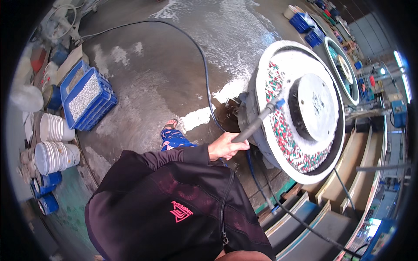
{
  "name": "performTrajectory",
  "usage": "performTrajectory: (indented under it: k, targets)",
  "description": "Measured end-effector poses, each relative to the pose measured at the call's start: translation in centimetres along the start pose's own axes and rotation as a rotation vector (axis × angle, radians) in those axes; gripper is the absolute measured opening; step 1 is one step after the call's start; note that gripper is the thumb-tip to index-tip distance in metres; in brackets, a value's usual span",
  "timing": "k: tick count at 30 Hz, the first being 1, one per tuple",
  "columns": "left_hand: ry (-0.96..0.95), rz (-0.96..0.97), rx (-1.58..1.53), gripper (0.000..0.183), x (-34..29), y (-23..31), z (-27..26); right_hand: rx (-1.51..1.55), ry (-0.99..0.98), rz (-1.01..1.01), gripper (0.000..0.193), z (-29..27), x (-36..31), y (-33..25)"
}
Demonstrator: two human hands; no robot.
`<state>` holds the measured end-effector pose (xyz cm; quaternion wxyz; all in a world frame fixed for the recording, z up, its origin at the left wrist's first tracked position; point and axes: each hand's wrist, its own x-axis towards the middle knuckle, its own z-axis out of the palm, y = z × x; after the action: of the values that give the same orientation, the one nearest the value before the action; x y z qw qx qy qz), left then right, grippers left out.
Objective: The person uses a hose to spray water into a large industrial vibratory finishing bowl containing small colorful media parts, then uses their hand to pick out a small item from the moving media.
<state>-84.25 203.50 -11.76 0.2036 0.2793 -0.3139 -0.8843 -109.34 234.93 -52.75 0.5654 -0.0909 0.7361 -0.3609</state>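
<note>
My left hand [227,147] is closed around a grey hose [254,125] with a blue tip [275,104]. That tip points over the rim of a large round tub [262,69], which tilts in the view to my right. Small red, green and white pieces [285,141] lie in the tub's ring-shaped channel, with white foam [300,63] on its far side. A round, pale hub [318,106] rises from the middle. My right hand is out of view.
A second round tub [355,93] stands beyond the first. Wooden-edged troughs [335,191] lie at the lower right. A dark hose [191,39] crosses the wet floor [143,61]. To the left are a blue crate [104,102] of white pieces and stacked white buckets [54,156].
</note>
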Motion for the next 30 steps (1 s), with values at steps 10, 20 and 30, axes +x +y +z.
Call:
performTrajectory:
  k: [10, 20, 30]
  targets:
    - [-0.130, 0.027, 0.153, 0.013, 1.7, 9.3, -9.2, -0.019, 0.002, -0.029, 0.021, 13.2, 3.4, -15.6]
    - [-0.254, -0.035, 0.255, 0.015, 1.0, 16.4, -17.1, 0.144, 0.055, -0.084, 0.021, 25.3, 2.9, -20.9]
    - [-0.280, -0.070, 0.155, 0.014, 0.6, 19.5, -19.5, 0.118, 0.121, 0.004, 0.020, 27.3, 0.7, -17.0]
